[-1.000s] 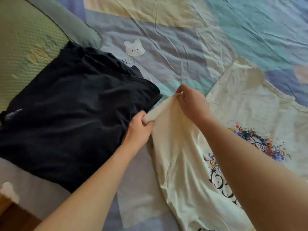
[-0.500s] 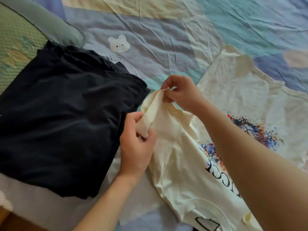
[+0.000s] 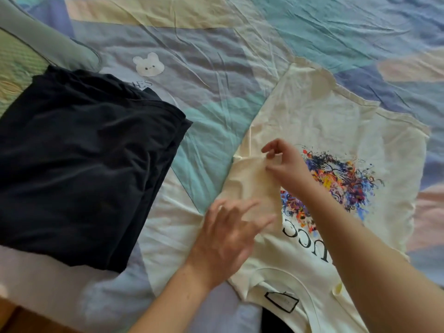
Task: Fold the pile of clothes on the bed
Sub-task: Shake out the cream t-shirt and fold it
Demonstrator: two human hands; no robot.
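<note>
Patchwork bedsheet (image 3: 216,111), cream T-shirt (image 3: 336,121); right hand (image 3: 286,164) pinching sleeve (image 3: 252,179), left hand (image 3: 228,234) spread flat

Folded garment (image 3: 79,164) on bedsheet (image 3: 216,44), left of spread T-shirt (image 3: 324,121).

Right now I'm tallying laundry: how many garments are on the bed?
2: a dark navy folded garment at left, a cream printed cotton T-shirt at right. Something black peeks beneath its collar, perhaps another.
</note>
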